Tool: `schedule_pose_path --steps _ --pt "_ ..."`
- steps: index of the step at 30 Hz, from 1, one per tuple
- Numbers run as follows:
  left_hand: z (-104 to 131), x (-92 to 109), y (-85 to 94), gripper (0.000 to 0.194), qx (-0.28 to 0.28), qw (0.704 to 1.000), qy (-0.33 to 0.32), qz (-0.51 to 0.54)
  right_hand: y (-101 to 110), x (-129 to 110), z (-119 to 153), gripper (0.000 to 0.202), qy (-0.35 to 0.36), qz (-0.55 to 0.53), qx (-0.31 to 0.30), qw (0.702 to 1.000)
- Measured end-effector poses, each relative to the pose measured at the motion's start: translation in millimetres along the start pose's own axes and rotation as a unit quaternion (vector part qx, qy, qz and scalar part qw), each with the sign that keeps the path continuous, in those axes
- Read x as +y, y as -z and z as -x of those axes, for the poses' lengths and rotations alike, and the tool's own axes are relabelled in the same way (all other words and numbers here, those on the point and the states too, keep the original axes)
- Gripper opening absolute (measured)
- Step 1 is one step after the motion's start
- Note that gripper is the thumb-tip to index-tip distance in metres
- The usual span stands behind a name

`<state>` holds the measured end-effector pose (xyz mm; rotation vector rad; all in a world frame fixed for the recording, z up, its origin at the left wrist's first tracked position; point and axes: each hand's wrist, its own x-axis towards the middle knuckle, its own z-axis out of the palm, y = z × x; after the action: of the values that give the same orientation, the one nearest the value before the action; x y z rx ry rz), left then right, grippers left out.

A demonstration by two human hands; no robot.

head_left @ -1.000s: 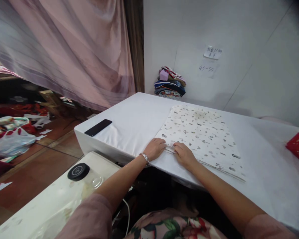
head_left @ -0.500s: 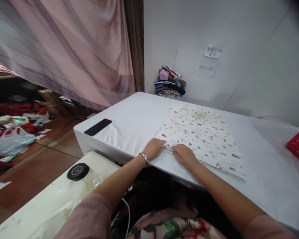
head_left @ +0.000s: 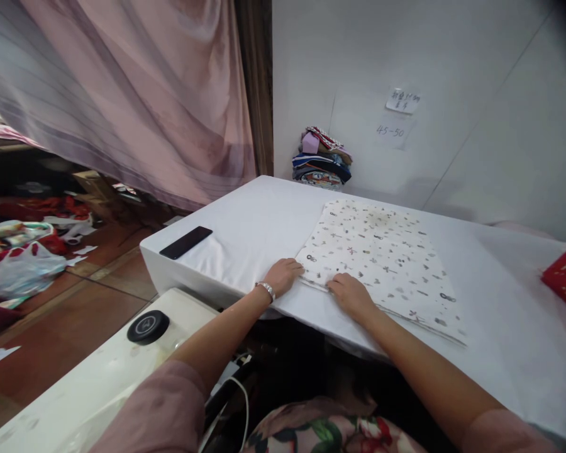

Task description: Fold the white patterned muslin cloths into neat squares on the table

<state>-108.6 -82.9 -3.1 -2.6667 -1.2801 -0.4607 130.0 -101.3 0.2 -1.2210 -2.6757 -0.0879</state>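
Fingers of the left hand [head_left: 283, 277] and right hand [head_left: 353, 297] touch the near edge of the printed cloth [head_left: 377, 255]; whether they pinch it, I cannot tell. It lies flat in layers on the table [head_left: 245, 233], so spreading seems done; edge aligning perhaps remains.

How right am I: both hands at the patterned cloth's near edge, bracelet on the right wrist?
The head view shows the bracelet on the left wrist, not the right. The left hand and right hand are indeed at the near edge of the patterned cloth.
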Motion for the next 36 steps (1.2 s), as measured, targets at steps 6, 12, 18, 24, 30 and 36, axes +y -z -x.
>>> schedule_pose_path --steps 6,12,18,24,30,36 --pt "9 4 -4.2 0.025 0.004 0.999 0.031 -0.005 -2 -3 2 0.027 0.011 0.009 -0.008 1.0" --pt "12 11 3.5 0.03 -0.02 0.998 0.049 -0.021 -6 -3 3 0.028 0.016 0.011 -0.003 1.0" --pt "1 43 4.7 0.039 0.025 0.999 0.016 -0.026 -13 -6 0 0.029 -0.002 0.008 0.028 1.0" --pt "-10 54 -9.7 0.027 0.03 0.999 -0.014 0.021 -12 2 10 0.024 -0.015 0.018 0.054 0.998" --pt "-10 43 -19.5 0.03 0.066 0.997 -0.021 0.038 -1 42 59 0.024 -0.07 0.015 0.041 0.997" --pt "-12 41 -20.6 0.034 0.086 0.995 -0.033 0.046 25 99 149 0.023 -0.205 0.039 0.019 0.978"
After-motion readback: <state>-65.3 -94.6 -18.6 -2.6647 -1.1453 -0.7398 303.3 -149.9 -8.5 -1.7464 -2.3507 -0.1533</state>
